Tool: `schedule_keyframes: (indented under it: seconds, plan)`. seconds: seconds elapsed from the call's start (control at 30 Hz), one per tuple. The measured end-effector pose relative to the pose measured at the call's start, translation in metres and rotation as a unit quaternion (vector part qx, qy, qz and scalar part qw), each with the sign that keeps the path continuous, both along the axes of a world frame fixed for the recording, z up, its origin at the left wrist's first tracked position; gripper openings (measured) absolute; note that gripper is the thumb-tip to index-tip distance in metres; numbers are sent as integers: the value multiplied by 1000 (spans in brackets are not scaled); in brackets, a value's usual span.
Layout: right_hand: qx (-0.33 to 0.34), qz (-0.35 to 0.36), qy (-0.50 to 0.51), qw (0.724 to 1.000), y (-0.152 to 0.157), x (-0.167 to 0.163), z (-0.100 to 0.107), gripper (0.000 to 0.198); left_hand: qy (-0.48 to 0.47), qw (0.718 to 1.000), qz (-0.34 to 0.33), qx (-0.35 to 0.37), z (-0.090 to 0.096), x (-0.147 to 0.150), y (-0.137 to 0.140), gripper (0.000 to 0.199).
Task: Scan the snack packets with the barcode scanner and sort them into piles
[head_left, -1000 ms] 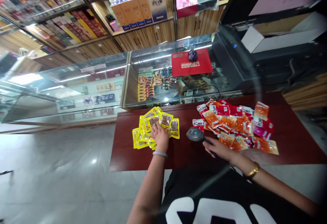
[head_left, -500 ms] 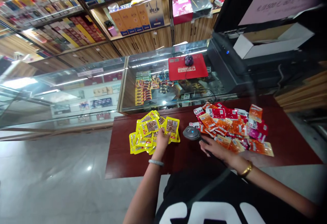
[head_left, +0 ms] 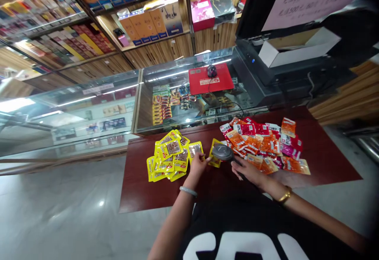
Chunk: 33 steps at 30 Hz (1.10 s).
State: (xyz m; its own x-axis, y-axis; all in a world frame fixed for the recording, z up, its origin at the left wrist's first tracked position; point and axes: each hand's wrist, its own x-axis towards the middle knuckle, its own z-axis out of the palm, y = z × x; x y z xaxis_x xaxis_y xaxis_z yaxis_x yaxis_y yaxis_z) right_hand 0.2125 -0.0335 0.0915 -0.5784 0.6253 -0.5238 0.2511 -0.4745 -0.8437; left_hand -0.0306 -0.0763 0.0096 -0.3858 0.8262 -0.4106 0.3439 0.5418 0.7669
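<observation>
My right hand (head_left: 247, 171) is closed round the handle of a dark grey handheld barcode scanner (head_left: 222, 152). The scanner's head hangs over a yellow snack packet (head_left: 214, 162) and hides much of it. My left hand (head_left: 198, 166) has its fingers bent at the lower edge of another yellow snack packet (head_left: 194, 148), which they seem to pinch. Its thumb side reaches toward the packet beneath the scanner; whether it touches that one I cannot tell. To the left of this hand lies a loose pile of yellow snack packets (head_left: 167, 161).
Red and orange snack packets (head_left: 257, 143) are heaped on the dark red tabletop (head_left: 142, 196), right of the scanner. Behind stands a glass display counter (head_left: 145, 112) with a red mat (head_left: 197, 82) and computer mouse (head_left: 212, 70). A white open box (head_left: 299, 54) sits back right.
My left hand has moved right, away from the yellow pile. One yellow packet now lies beneath the scanner head, apart from the others. My right hand keeps its grip, and the view has shifted slightly.
</observation>
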Motion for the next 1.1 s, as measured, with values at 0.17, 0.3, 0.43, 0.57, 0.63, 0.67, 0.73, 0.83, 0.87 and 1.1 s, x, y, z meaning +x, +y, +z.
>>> schedule_keyframes:
  seconds: [0.17,0.3,0.43,0.57,0.63,0.67,0.73,0.83,0.87,1.1]
  plan:
    - [-9,25,-1,1000,-6,0,-9,53,349,930,-83,-77,14,-16,-20,77]
    - [-14,43,-1,999,-9,-1,-17,54,371,903,-193,-95,11,-16,-25,98]
    - [-13,49,-8,999,-10,-1,-17,54,395,904,-120,-111,9,-11,-11,87]
    - [-4,54,-18,998,-10,0,-14,54,410,895,-102,-140,6,-14,4,89]
    - [3,55,-24,998,-10,0,-13,54,414,892,-113,-144,3,-15,9,86]
    - [7,55,-26,998,-10,1,-13,53,414,891,-117,-146,2,-15,11,84]
    - [13,55,-26,998,-10,1,-16,51,403,895,-126,-145,1,-12,13,76]
    - [12,48,-27,998,-8,0,-22,48,346,916,-131,-156,3,-6,12,61]
    - [13,46,-27,999,-8,0,-24,47,317,925,-127,-166,3,-5,11,58]
    - [36,50,-29,998,-4,-4,-19,47,191,964,-59,-174,0,-12,-4,58]
